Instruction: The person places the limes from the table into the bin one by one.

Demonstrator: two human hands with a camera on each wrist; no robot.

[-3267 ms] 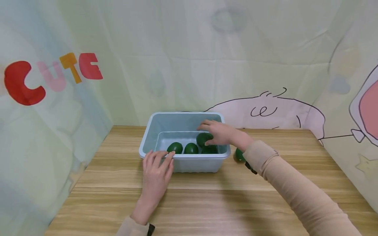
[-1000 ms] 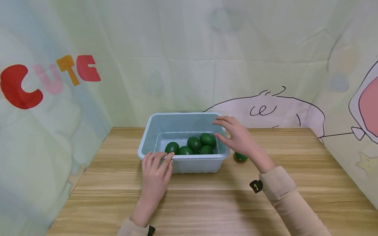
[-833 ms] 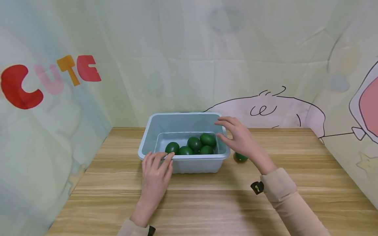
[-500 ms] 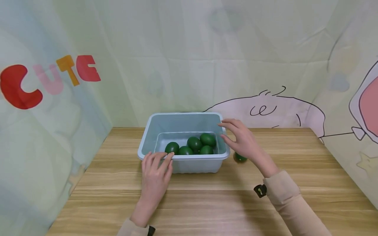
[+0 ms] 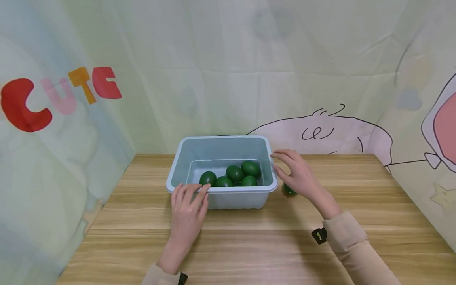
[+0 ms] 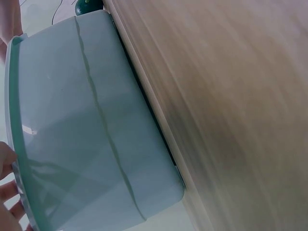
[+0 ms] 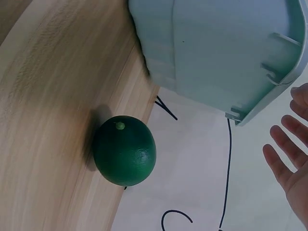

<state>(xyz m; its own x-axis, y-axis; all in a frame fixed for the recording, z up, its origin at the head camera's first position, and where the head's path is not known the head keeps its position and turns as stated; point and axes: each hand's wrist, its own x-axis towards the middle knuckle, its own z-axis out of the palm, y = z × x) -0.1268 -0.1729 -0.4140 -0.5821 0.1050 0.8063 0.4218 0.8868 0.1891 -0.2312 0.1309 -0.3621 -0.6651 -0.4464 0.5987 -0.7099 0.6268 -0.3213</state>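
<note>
A pale blue plastic bin [image 5: 224, 198] stands on the wooden table with several dark green avocados [image 5: 234, 173] inside. My left hand [image 5: 188, 213] holds the bin's front rim near its left corner, fingers bent over the edge. In the left wrist view, fingertips [image 6: 6, 156] touch that rim. My right hand [image 5: 298, 174] is beside the bin's right rim, fingers spread and holding nothing. Below it, one more avocado [image 7: 125, 150] lies on the table, right of the bin, partly covered by the hand in the head view.
The wooden table [image 5: 228, 245] reaches back to a printed cloth backdrop [image 5: 221, 79] right behind the bin. More cloth hangs along the left and right sides.
Earlier my right hand was inside the bin at an avocado; it has let go, come out over the right rim and drifted right and down. My left hand has stayed on the rim.
</note>
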